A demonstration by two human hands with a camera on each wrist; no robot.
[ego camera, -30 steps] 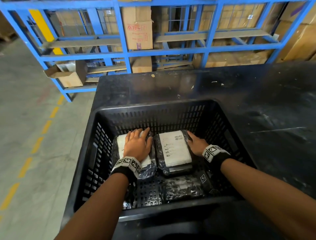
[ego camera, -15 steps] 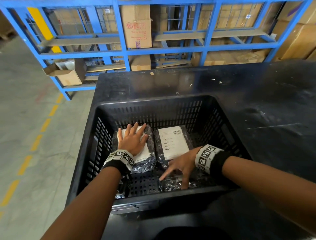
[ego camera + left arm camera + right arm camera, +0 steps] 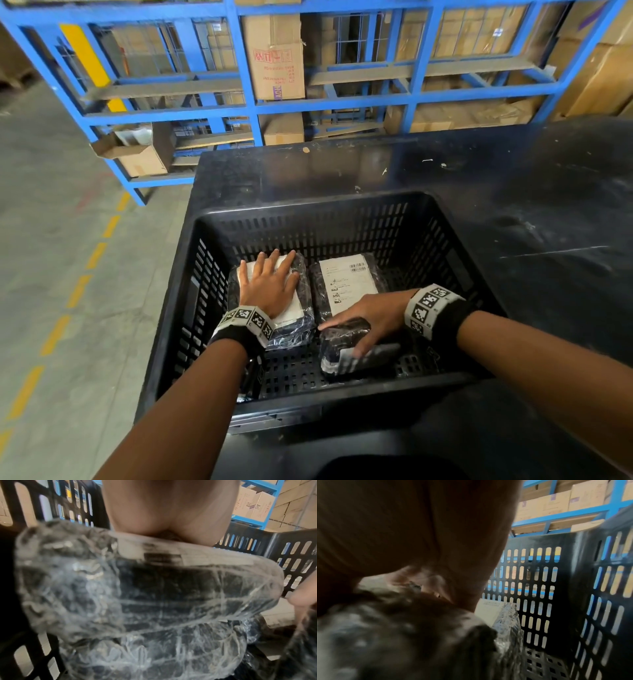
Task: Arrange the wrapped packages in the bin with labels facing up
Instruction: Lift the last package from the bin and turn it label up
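A black slotted bin (image 3: 308,212) holds three packages in clear wrap. My left hand (image 3: 269,279) lies flat, fingers spread, on the back-left package (image 3: 303,274), whose white label faces up; in the left wrist view my palm (image 3: 171,507) presses that package (image 3: 154,601). Beside it lies a second package (image 3: 346,277), label up and untouched. My right hand (image 3: 366,317) curls its fingers over the third package (image 3: 342,339) at the front right. That package is tilted, with a strip of white label showing along its near lower side. It fills the right wrist view as a blurred package (image 3: 385,642).
The bin stands on a black table (image 3: 513,205) at its left end. Bare bin floor (image 3: 291,370) shows at the front left. Blue racks (image 3: 253,106) with cardboard boxes stand behind. A concrete floor with yellow dashes (image 3: 54,335) lies to the left.
My right hand left the side of the second package, came forward onto the front package, gripped it and tipped it up. The left hand stayed flat on its package.
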